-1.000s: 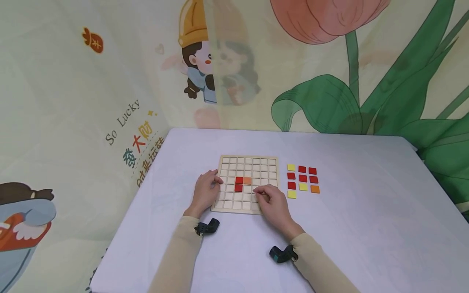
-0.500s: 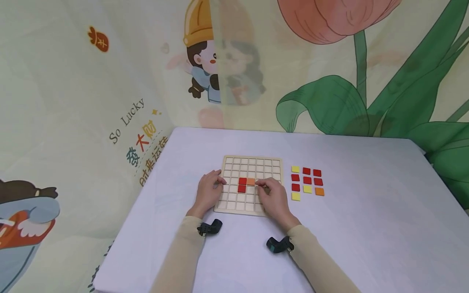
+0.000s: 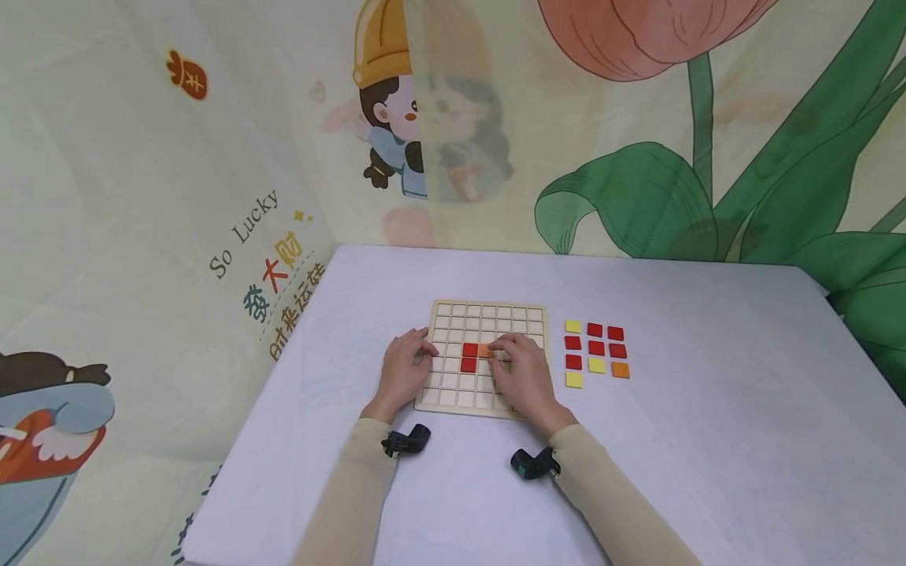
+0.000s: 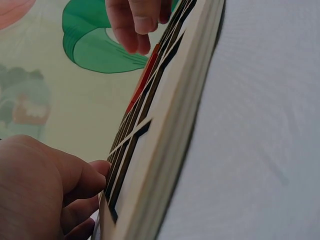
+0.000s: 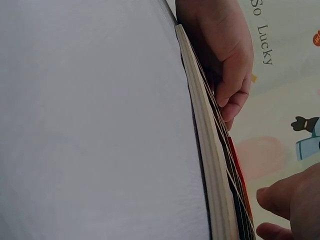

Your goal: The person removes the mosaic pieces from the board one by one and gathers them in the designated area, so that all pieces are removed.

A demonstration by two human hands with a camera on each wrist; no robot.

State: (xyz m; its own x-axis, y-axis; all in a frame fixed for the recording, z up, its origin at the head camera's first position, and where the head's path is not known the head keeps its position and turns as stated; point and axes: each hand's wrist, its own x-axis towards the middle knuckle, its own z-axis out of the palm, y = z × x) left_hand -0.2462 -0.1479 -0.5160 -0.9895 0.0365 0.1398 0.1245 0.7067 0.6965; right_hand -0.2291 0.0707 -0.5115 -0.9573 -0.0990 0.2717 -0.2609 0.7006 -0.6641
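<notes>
A square wooden grid board (image 3: 481, 316) lies on the table. Two red tiles (image 3: 469, 365) sit one behind the other in its cells, with an orange tile (image 3: 484, 350) to the right of the far one. My left hand (image 3: 405, 369) holds the board's left edge, its thumb at the rim in the left wrist view. Over the orange tile is my right hand (image 3: 525, 381), fingertips right at its right side and partly covering it. In the right wrist view, the right hand's (image 5: 295, 200) thumb and finger stand apart with nothing between them.
Right of the board lie several loose tiles in rough columns: red (image 3: 597, 348), yellow (image 3: 574, 380) and one orange tile (image 3: 620, 370). A white cloth covers the table (image 3: 708, 409). Printed curtains (image 3: 623, 118) hang behind and to the left.
My right hand has moved forward and slightly left over the board, from the cells nearer me to the orange tile. The left hand stays at the board's edge.
</notes>
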